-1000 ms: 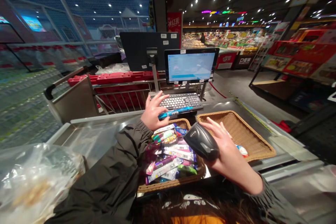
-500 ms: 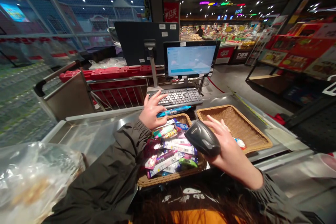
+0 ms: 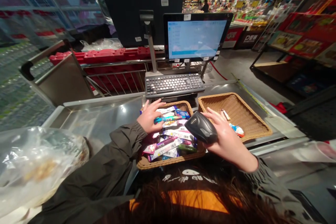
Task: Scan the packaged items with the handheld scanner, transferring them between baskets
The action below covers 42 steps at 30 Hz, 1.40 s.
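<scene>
My left hand (image 3: 149, 117) is over the back left of a wicker basket (image 3: 160, 162), its thumb and fingers closed on a slim blue pen (image 3: 172, 118). Colourful slim packages (image 3: 166, 148) and a green item (image 3: 187, 148) crowd that basket. A black barcode scanner (image 3: 201, 127) sits in the grip of my right hand (image 3: 228, 143), its head tilted left above the basket's right side. To the right stands a second wicker basket (image 3: 236, 106) with a white, blue and red small item (image 3: 237, 130) in it, partly behind my hand.
Behind the baskets lie a keyboard (image 3: 173, 84) and a lit monitor (image 3: 195, 40), beside the back of a larger screen (image 3: 141, 3). A clear plastic bag (image 3: 39, 164) rests at the left of the metal counter (image 3: 105, 112). A cart with red crates (image 3: 105, 56) stands beyond.
My left hand has come down from the keyboard's edge to the left basket, bringing the blue pen over the packages. The scanner stays in my right hand. The view has tilted downward.
</scene>
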### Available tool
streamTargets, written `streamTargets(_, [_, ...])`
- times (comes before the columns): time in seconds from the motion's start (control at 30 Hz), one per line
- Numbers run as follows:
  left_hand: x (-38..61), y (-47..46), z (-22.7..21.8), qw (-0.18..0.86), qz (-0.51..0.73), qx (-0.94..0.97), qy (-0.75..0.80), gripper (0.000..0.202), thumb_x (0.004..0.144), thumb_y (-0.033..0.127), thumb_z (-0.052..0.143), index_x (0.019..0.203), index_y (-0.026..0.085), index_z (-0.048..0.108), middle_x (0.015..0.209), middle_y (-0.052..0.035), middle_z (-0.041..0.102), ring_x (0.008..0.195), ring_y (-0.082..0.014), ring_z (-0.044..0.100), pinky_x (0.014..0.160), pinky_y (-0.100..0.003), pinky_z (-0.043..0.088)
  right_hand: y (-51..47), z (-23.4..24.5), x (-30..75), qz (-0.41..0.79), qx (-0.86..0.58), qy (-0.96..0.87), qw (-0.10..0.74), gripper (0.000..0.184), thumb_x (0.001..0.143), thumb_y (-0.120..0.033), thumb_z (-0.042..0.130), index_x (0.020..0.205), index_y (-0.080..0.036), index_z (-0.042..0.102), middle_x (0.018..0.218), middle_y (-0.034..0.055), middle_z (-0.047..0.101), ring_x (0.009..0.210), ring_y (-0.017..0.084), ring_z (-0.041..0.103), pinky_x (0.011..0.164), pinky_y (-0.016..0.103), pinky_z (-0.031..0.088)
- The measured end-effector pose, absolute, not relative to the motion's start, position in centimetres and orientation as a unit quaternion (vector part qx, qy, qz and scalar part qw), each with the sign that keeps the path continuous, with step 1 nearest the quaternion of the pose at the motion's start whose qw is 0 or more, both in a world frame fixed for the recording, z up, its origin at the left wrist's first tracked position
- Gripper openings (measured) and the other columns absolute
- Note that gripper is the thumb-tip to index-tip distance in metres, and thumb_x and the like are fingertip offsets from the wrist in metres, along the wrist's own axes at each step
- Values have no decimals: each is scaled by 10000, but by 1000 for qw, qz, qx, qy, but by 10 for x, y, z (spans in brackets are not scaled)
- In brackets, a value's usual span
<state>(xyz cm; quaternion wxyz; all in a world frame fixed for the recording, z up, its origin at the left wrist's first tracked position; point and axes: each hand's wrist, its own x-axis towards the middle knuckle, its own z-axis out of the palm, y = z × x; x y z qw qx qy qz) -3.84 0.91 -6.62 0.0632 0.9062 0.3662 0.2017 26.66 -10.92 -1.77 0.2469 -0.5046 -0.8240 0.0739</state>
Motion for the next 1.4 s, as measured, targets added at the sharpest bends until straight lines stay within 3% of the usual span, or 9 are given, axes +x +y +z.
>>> streamTargets(0.27, [-31,7,-102,78,131,922,355,212,797,249,550,846,209,752,1418,-110,571,1441,-362,354,1148,-714,38,-104,-23,274,89,-507,-823,243,459,753,-262,667,1209,-225,626,1373,143,564,1409,408,382,1116,748,215])
streamTargets(0.4, [-26,8,-105,46,121,918,376,241,854,261,559,1006,213,741,1486,-150,496,1434,-365,366,1144,-723,74,-103,-25,284,90,-513,-816,248,464,748,-259,656,1208,-212,620,1376,151,559,1405,409,388,1110,742,240])
streamTargets(0.5, [-22,5,-94,24,128,918,374,272,890,330,580,1097,207,707,1508,-175,462,1435,-367,366,1145,-720,112,-101,-26,301,70,-530,-806,255,484,738,-260,645,1218,-206,606,1360,155,569,1400,411,398,1118,735,242])
streamTargets(0.63, [-6,1,-65,18,164,924,344,286,903,352,577,1141,237,687,1528,-147,444,1449,-365,342,1159,-707,99,-101,-24,341,24,-582,-761,285,545,750,-307,656,1277,-210,552,1356,158,571,1411,403,388,1139,696,258])
streamTargets(0.9, [104,17,-33,38,153,956,247,291,871,365,613,1116,237,705,1521,-126,457,1447,-367,334,1183,-672,83,-118,-26,426,-54,-668,-670,318,587,791,-411,658,1320,-192,534,1316,179,595,1380,436,424,1130,699,286])
streamTargets(1.07, [197,35,-63,77,59,981,168,370,776,367,718,1123,239,711,1499,-138,479,1432,-369,354,1166,-688,118,-126,-37,452,-44,-679,-661,317,579,815,-409,656,1331,-185,517,1345,184,579,1394,426,412,1127,702,291])
streamTargets(1.23, [276,44,-113,116,-74,988,66,479,686,296,786,1156,337,705,1536,-87,447,1450,-348,327,1148,-683,157,-127,-46,472,-14,-684,-657,317,587,808,-428,676,1327,-215,501,1330,169,588,1389,405,429,1129,700,294])
streamTargets(1.4, [328,45,-168,160,-163,974,3,341,730,376,752,1070,380,734,1590,-10,364,1487,-325,259,1172,-647,131,-121,-48,487,14,-678,-659,324,592,806,-369,665,1349,-224,480,1352,159,574,1405,392,411,1151,681,269])
